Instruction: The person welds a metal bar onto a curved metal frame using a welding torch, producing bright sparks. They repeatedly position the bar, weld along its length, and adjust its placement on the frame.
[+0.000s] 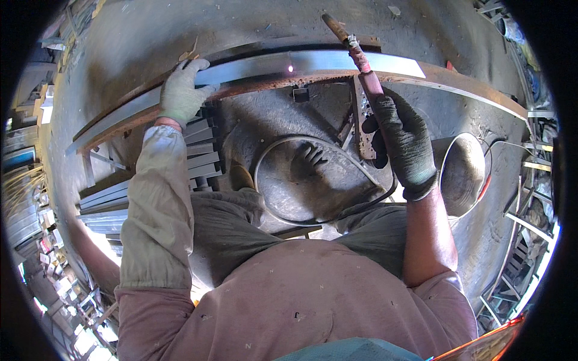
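Head view: right hand (402,144), dark glove, at 3 o'clock, fingers closed round welding electrode holder (363,63). Left hand (180,93), pale glove, at 10 o'clock, fingers pressed flat on long steel bar (313,63) lying at 12 o'clock across rusty rail (469,90). Risk: bar shifts under light hold; hot spot (291,68) could burn glove.

1. A grey, dusty concrete floor (150,36) carries everything.
2. A rusty brown flat steel bar (469,84) spans it, with a long silver metal profile (313,63) lying on top.
3. A stack of grey metal sections (201,150) and a looping black cable (271,207) lie on the floor.
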{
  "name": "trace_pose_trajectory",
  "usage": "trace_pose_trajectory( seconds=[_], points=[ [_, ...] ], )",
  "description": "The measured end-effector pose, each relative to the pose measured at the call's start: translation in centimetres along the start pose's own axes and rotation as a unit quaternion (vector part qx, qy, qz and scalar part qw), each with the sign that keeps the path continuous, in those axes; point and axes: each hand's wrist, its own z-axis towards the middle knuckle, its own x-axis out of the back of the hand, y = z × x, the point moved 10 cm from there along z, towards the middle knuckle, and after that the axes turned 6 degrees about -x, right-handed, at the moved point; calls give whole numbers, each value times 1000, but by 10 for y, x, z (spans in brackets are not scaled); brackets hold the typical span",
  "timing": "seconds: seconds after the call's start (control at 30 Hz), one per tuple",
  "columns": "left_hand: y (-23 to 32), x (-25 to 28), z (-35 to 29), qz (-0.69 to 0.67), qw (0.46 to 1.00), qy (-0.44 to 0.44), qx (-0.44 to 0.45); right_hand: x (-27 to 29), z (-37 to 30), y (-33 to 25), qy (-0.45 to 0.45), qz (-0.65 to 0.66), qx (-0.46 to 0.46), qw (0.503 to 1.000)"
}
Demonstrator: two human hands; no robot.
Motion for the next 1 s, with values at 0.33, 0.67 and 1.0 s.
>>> trace_pose_trajectory(
  seconds=[0.33,0.67,1.0],
  points=[
    [-25,-15,6,-114,987,-95,66,5,6,5,1,-31,6,999],
    [-31,-4,16,-106,993,-27,-46,4,14,5,10,-59,0,998],
    [-18,-9,7,-54,997,-24,-46,3,16,6,26,-74,24,997]
  ],
)
